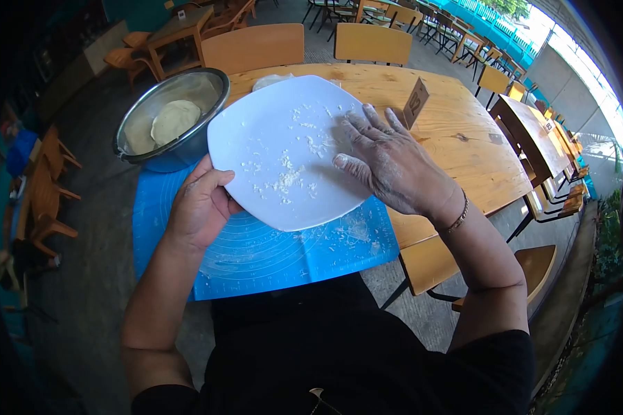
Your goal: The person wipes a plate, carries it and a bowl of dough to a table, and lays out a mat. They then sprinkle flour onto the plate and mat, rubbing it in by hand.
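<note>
A white, rounded-square plate (pixel 256 138) is held up over the blue baking mat (pixel 235 259). My left hand (pixel 202 204) grips its left edge, thumb on top and fingers underneath. White crumbs of dough or flour are scattered across the plate's surface. Over the plate's right side, my right hand (pixel 391 159) is spread with fingers apart, its skin dusted with flour. Behind and left of the plate stands a metal bowl (pixel 128 135) with a pale ball of dough (pixel 175 123) inside. More white crumbs and flour lie on the mat.
The wooden table (pixel 457 138) carries a brown number sign (pixel 415 102) to the right. Something whitish (pixel 271 81) shows partly behind the plate's far edge. Chairs (pixel 374 43) stand along the table's far side, and another chair (pixel 429 263) is at the near right.
</note>
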A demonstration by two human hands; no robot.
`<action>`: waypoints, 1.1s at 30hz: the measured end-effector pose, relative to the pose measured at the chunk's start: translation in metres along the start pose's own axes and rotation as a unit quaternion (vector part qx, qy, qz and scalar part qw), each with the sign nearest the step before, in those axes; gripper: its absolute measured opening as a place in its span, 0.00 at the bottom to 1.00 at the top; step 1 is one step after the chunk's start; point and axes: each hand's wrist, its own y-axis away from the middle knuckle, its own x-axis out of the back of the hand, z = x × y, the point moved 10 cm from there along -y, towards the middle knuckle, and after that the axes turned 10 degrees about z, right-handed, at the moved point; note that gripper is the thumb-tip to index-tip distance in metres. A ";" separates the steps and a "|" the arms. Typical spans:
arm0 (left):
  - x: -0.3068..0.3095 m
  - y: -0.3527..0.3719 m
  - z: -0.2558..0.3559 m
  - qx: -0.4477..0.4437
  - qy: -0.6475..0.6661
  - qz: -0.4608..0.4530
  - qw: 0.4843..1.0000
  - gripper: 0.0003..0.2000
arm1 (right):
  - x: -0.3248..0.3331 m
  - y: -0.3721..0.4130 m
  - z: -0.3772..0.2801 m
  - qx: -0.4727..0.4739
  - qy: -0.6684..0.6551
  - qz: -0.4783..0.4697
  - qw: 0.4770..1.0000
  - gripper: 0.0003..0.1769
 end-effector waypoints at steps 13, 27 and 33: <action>-0.012 -0.004 0.003 0.012 -0.006 0.005 1.000 0.24 | 0.039 -0.001 0.106 -0.220 -0.090 0.151 0.960 0.23; -0.059 -0.066 0.020 0.008 -0.043 -0.071 0.997 0.25 | -0.044 0.041 0.158 -0.474 -0.646 0.102 0.589 0.07; -0.032 -0.021 0.018 -0.066 -0.312 -0.043 0.947 0.24 | -0.091 0.056 0.181 -0.516 -0.636 0.137 0.558 0.06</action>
